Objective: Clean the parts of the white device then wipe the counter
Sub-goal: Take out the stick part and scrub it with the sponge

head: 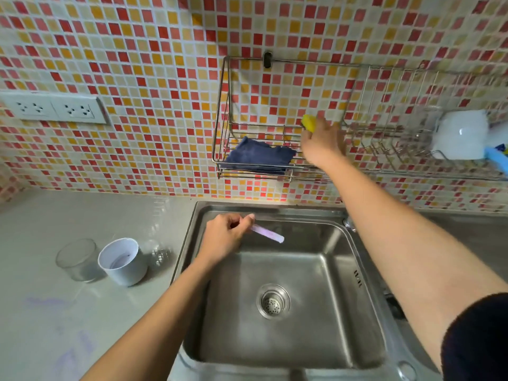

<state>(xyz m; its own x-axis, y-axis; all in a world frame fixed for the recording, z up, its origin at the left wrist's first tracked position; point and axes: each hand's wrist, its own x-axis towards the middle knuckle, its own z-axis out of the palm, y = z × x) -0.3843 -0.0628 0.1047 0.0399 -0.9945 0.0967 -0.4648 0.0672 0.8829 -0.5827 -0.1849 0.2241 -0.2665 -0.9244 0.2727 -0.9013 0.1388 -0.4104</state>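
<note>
a thin pale stick (268, 234) is pinched over the sink (357, 270) by the left hand (225, 235). a yellow sponge (309, 122) is gripped by the right hand (321, 144) up at the wire rack (220, 133). the white cup part (123, 261) is set on the counter (55, 215). the washing step seems to be in hand. next, the sponge should be brought down and rubbed gently along the stick.

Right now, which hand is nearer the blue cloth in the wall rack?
Right. The right hand is up at the wire rack, just right of the blue cloth, gripping a yellow sponge. The left hand is lower, over the sink, holding a pale stick.
</note>
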